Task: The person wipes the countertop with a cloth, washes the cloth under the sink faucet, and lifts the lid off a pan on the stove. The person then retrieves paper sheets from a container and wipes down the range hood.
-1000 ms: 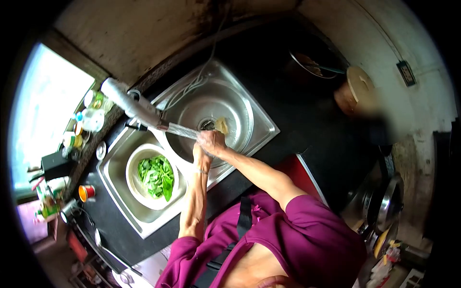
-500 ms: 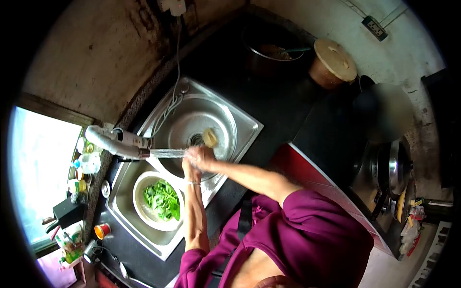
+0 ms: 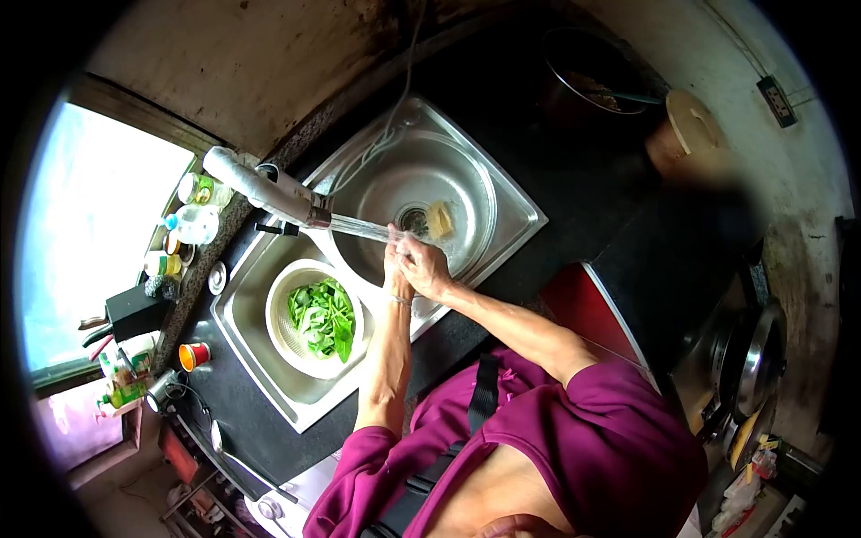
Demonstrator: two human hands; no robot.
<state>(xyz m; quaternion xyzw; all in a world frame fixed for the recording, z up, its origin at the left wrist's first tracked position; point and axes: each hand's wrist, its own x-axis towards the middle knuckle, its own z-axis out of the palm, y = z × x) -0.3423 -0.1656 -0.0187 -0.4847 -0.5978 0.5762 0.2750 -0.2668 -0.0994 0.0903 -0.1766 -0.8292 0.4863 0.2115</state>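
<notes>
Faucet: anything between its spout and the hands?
Nothing visible. The water stream from the faucet runs unobstructed to the hands. The yellowish lump beside the drain lies beyond that gap, not in it.

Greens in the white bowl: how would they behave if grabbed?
The greens are probably floppy, being thin leaves. They look light for their bulk, piled loosely. Some may slip away, since they lie untied in the bowl.

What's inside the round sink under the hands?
In the round sink there's a drain with a yellowish lump beside it; I can't tell what the lump is. The left hand and right hand, under running water, hide whatever is directly beneath them.
</notes>
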